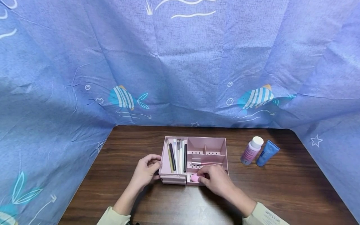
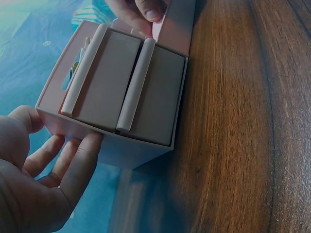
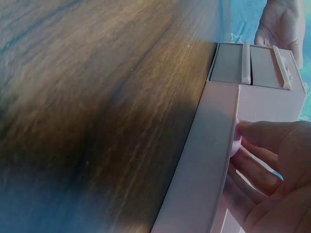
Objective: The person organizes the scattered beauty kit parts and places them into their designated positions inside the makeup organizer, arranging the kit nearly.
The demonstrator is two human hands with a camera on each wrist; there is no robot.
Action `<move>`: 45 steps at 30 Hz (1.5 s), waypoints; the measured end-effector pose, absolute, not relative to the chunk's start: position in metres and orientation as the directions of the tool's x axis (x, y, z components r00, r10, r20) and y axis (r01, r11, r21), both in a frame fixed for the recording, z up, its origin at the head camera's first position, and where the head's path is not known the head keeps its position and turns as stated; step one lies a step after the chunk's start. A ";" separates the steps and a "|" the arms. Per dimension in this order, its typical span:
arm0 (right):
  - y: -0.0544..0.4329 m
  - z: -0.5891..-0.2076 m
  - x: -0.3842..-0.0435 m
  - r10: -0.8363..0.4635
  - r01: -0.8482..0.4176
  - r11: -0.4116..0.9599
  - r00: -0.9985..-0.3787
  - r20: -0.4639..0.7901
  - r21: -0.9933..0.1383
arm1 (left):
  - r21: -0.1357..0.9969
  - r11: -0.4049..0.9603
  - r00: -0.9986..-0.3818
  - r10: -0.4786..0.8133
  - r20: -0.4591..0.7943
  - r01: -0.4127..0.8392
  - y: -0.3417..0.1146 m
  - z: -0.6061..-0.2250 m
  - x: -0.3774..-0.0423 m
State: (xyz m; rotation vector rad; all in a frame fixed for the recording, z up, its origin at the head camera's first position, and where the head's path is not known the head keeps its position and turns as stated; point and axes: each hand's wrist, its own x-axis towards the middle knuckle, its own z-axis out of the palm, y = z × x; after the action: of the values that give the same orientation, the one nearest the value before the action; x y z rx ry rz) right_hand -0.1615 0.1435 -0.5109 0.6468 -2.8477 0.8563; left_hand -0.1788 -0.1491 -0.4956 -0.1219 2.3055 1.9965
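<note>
A pink desk organizer [image 1: 206,141] stands on the wooden table. My left hand [image 1: 144,171] holds its left side, fingers against the outer wall and one digit at the top edge. Two closed drawers [image 2: 104,77] show on its front in the left wrist view. My right hand [image 1: 217,179] is in the front right compartment, its thumb and fingers on a rounded pink makeup sponge [image 1: 194,178]. The fingers partly hide the sponge [image 3: 236,143] in the right wrist view. Several pencils and brushes [image 1: 178,156] lie in the left section, and a slim pink-and-white stick [image 1: 206,163] in a middle compartment.
To the organizer's right stand a pink bottle with a white cap [image 1: 250,151] and a blue tube [image 1: 267,153]. A blue curtain with fish prints [image 1: 182,78] hangs behind the wooden table [image 1: 135,140].
</note>
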 end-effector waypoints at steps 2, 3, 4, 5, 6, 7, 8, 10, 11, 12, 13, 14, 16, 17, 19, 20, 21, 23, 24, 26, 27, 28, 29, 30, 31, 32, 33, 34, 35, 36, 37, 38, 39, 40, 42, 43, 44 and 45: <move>0.144 -0.511 -0.161 -0.375 -0.433 0.744 -0.901 0.219 -0.508 | 0.983 0.141 -0.993 -0.001 -0.120 -0.119 -0.149 -0.495 -0.179; 0.144 -0.511 -0.160 -0.377 -0.438 0.741 -0.899 0.223 -0.509 | 0.983 0.140 -0.993 0.000 -0.120 -0.119 -0.149 -0.495 -0.179; 0.144 -0.510 -0.159 -0.378 -0.441 0.738 -0.897 0.227 -0.511 | 0.983 0.137 -0.992 -0.003 -0.124 -0.124 -0.149 -0.495 -0.179; 0.145 -0.510 -0.159 -0.379 -0.442 0.736 -0.897 0.230 -0.513 | 0.983 0.138 -0.992 -0.004 -0.123 -0.122 -0.149 -0.495 -0.179; 0.145 -0.510 -0.159 -0.377 -0.441 0.735 -0.897 0.230 -0.515 | 0.983 0.139 -0.993 -0.005 -0.121 -0.121 -0.149 -0.495 -0.179; 0.146 -0.510 -0.158 -0.377 -0.441 0.735 -0.897 0.231 -0.515 | 0.983 0.141 -0.993 -0.005 -0.119 -0.118 -0.149 -0.495 -0.179; 0.146 -0.510 -0.158 -0.377 -0.442 0.735 -0.897 0.232 -0.514 | 0.983 0.146 -0.994 -0.004 -0.113 -0.112 -0.149 -0.495 -0.179; 0.147 -0.509 -0.158 -0.377 -0.442 0.738 -0.897 0.231 -0.510 | 0.983 0.149 -0.994 -0.004 -0.110 -0.109 -0.149 -0.495 -0.178; 0.148 -0.509 -0.158 -0.380 -0.445 0.739 -0.895 0.232 -0.506 | 0.983 0.149 -0.994 -0.004 -0.109 -0.109 -0.149 -0.495 -0.178; 0.149 -0.509 -0.158 -0.384 -0.449 0.738 -0.893 0.234 -0.503 | 0.983 0.149 -0.994 -0.004 -0.108 -0.108 -0.149 -0.495 -0.178; 0.150 -0.509 -0.158 -0.388 -0.453 0.737 -0.891 0.235 -0.501 | 0.983 0.147 -0.994 -0.002 -0.109 -0.108 -0.149 -0.495 -0.178; 0.151 -0.508 -0.158 -0.390 -0.456 0.737 -0.890 0.236 -0.499 | 0.983 0.145 -0.994 -0.002 -0.110 -0.109 -0.149 -0.495 -0.178; 0.155 -0.507 -0.157 -0.389 -0.457 0.740 -0.889 0.241 -0.493 | 0.984 0.143 -0.994 -0.002 -0.111 -0.110 -0.149 -0.495 -0.178; 0.157 -0.507 -0.157 -0.385 -0.455 0.743 -0.890 0.243 -0.491 | 0.984 0.143 -0.994 -0.001 -0.108 -0.107 -0.149 -0.495 -0.178; 0.160 -0.506 -0.156 -0.372 -0.445 0.748 -0.896 0.244 -0.492 | 0.984 0.146 -0.994 -0.001 -0.105 -0.104 -0.149 -0.496 -0.178; 0.162 -0.506 -0.156 -0.364 -0.438 0.751 -0.899 0.244 -0.494 | 0.984 0.147 -0.994 -0.003 -0.105 -0.104 -0.149 -0.496 -0.178; 0.164 -0.505 -0.156 -0.357 -0.433 0.752 -0.901 0.244 -0.497 | 0.984 0.147 -0.994 -0.003 -0.105 -0.104 -0.149 -0.496 -0.178; 0.167 -0.504 -0.156 -0.343 -0.423 0.752 -0.906 0.248 -0.506 | 0.984 0.143 -0.994 -0.003 -0.108 -0.107 -0.149 -0.496 -0.178; 0.168 -0.504 -0.156 -0.335 -0.418 0.751 -0.908 0.250 -0.511 | 0.984 0.140 -0.994 -0.005 -0.112 -0.111 -0.150 -0.496 -0.178; 0.171 -0.504 -0.155 -0.328 -0.417 0.747 -0.909 0.258 -0.518 | 0.984 0.135 -0.993 -0.005 -0.118 -0.118 -0.150 -0.497 -0.179; 0.173 -0.503 -0.155 -0.325 -0.417 0.744 -0.909 0.262 -0.522 | 0.984 0.134 -0.993 -0.005 -0.120 -0.120 -0.150 -0.496 -0.179; 0.174 -0.503 -0.155 -0.324 -0.416 0.739 -0.909 0.262 -0.530 | 0.983 0.134 -0.992 -0.005 -0.122 -0.122 -0.150 -0.496 -0.179; 0.176 -0.503 -0.155 -0.321 -0.415 0.736 -0.909 0.265 -0.534 | 0.983 0.134 -0.992 -0.006 -0.123 -0.123 -0.150 -0.496 -0.179; 0.178 -0.503 -0.154 -0.317 -0.411 0.736 -0.911 0.263 -0.538 | 0.983 0.135 -0.992 -0.005 -0.123 -0.122 -0.150 -0.496 -0.179; 0.179 -0.503 -0.154 -0.313 -0.406 0.735 -0.913 0.260 -0.543 | 0.983 0.135 -0.992 -0.006 -0.125 -0.125 -0.150 -0.496 -0.179; 0.181 -0.502 -0.154 -0.308 -0.403 0.733 -0.915 0.261 -0.548 | 0.983 0.136 -0.992 -0.005 -0.126 -0.125 -0.150 -0.496 -0.179; 0.183 -0.502 -0.154 -0.300 -0.393 0.731 -0.919 0.254 -0.558 | 0.983 0.135 -0.992 -0.004 -0.127 -0.126 -0.150 -0.496 -0.179; 0.184 -0.501 -0.154 -0.293 -0.384 0.729 -0.923 0.248 -0.567 | 0.983 0.135 -0.992 -0.003 -0.127 -0.126 -0.150 -0.496 -0.179; 0.186 -0.500 -0.153 -0.284 -0.376 0.729 -0.927 0.246 -0.572 | 0.983 0.134 -0.992 -0.002 -0.127 -0.126 -0.150 -0.496 -0.179; 0.188 -0.500 -0.153 -0.276 -0.365 0.725 -0.931 0.240 -0.583 | 0.983 0.134 -0.992 -0.001 -0.128 -0.127 -0.150 -0.496 -0.179; 0.189 -0.499 -0.153 -0.267 -0.356 0.720 -0.934 0.236 -0.595 | 0.983 0.134 -0.992 0.000 -0.129 -0.128 -0.150 -0.495 -0.179; 0.191 -0.498 -0.153 -0.258 -0.346 0.715 -0.938 0.231 -0.608 | 0.983 0.133 -0.992 0.002 -0.128 -0.127 -0.150 -0.495 -0.179; 0.193 -0.497 -0.153 -0.246 -0.331 0.711 -0.944 0.222 -0.620 | 0.983 0.133 -0.992 0.003 -0.128 -0.126 -0.150 -0.495 -0.179; 0.194 -0.497 -0.152 -0.235 -0.320 0.711 -0.948 0.217 -0.627 | 0.983 0.132 -0.992 0.004 -0.127 -0.125 -0.150 -0.495 -0.179; 0.198 -0.495 -0.152 -0.210 -0.291 0.711 -0.957 0.202 -0.640 | 0.983 0.130 -0.992 0.005 -0.127 -0.126 -0.150 -0.495 -0.179; 0.199 -0.495 -0.151 -0.200 -0.278 0.714 -0.960 0.194 -0.642 | 0.984 0.129 -0.992 0.006 -0.127 -0.125 -0.150 -0.495 -0.179; 0.201 -0.494 -0.151 -0.192 -0.267 0.718 -0.964 0.186 -0.643 | 0.984 0.128 -0.992 0.006 -0.128 -0.126 -0.150 -0.495 -0.179; 0.203 -0.494 -0.150 -0.185 -0.258 0.721 -0.966 0.181 -0.643 | 0.984 0.127 -0.992 0.006 -0.129 -0.127 -0.150 -0.495 -0.179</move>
State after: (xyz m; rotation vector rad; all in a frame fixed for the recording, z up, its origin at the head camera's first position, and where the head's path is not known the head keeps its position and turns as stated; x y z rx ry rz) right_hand -0.1505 0.2028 -0.4936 0.3637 -2.8170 1.0768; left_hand -0.1794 -0.1503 -0.4955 -0.1232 2.2805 2.0079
